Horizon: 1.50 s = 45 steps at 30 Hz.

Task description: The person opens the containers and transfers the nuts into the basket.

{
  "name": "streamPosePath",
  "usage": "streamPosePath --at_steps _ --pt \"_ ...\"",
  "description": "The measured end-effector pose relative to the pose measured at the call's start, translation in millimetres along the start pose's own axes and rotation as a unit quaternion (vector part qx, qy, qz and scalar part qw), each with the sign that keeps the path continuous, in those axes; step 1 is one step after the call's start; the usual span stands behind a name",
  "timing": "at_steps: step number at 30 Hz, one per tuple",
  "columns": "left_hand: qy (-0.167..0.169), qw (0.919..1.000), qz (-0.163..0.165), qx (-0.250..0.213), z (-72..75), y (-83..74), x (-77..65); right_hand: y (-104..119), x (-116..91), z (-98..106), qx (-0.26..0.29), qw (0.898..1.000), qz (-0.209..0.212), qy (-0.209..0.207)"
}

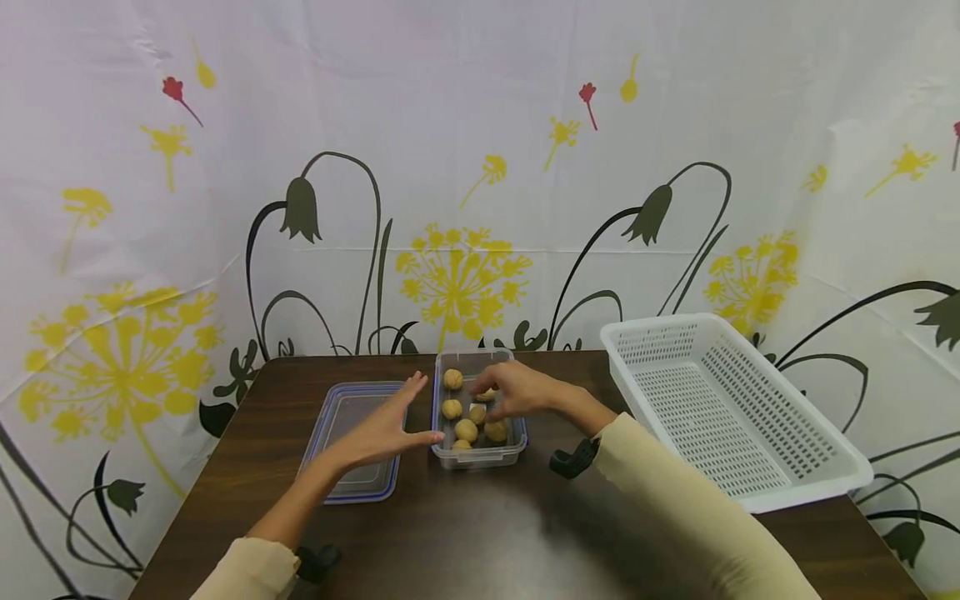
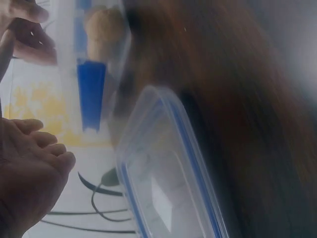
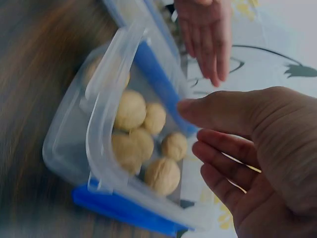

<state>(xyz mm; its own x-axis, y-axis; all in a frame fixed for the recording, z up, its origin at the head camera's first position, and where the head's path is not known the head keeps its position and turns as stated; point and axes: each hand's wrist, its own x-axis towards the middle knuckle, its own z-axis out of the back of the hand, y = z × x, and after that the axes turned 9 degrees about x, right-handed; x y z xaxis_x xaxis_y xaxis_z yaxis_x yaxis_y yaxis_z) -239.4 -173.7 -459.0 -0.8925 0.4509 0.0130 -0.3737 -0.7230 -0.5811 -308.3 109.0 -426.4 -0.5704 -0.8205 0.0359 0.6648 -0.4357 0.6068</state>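
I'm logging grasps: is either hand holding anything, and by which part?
Nothing is plainly held: left hand lies open beside the container; right hand reaches over the walnuts.

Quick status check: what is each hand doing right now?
Left hand: open, fingers straight beside the container, holding nothing.
Right hand: open over the walnuts, fingers relaxed, gripping nothing as far as visible.

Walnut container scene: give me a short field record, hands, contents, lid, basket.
container: clear plastic container with blue clips, open, on the brown table
contents: several walnuts inside
right hand: right hand over the container, fingers among the walnuts; whether it has a grip on one cannot be told
left hand: left hand flat, fingers straight, against the container's left side, holding nothing
lid: blue-rimmed lid lies flat, left of the container, partly under the left hand
basket: white slotted basket at the table's right edge
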Motion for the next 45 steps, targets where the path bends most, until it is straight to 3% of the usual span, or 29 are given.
streamPosePath --at_steps 7,17,31,45 --pt "0.013 0.9991 -0.035 0.021 -8.9 -7.0 12.0 -19.5 0.6 5.7 -0.051 0.997 0.015 0.047" --pt "0.029 0.9967 -0.042 0.063 -12.5 -11.1 22.6 -19.3 7.7 4.4 -0.09 0.99 -0.021 0.109" --pt "0.064 0.9938 -0.032 0.085 -9.1 -8.7 27.5 -18.1 12.8 -7.5 -0.141 0.982 -0.016 0.128" --pt "0.078 0.9919 -0.027 0.096 -8.3 -5.9 25.4 -23.1 14.3 -18.6 -0.127 0.984 -0.002 0.124"
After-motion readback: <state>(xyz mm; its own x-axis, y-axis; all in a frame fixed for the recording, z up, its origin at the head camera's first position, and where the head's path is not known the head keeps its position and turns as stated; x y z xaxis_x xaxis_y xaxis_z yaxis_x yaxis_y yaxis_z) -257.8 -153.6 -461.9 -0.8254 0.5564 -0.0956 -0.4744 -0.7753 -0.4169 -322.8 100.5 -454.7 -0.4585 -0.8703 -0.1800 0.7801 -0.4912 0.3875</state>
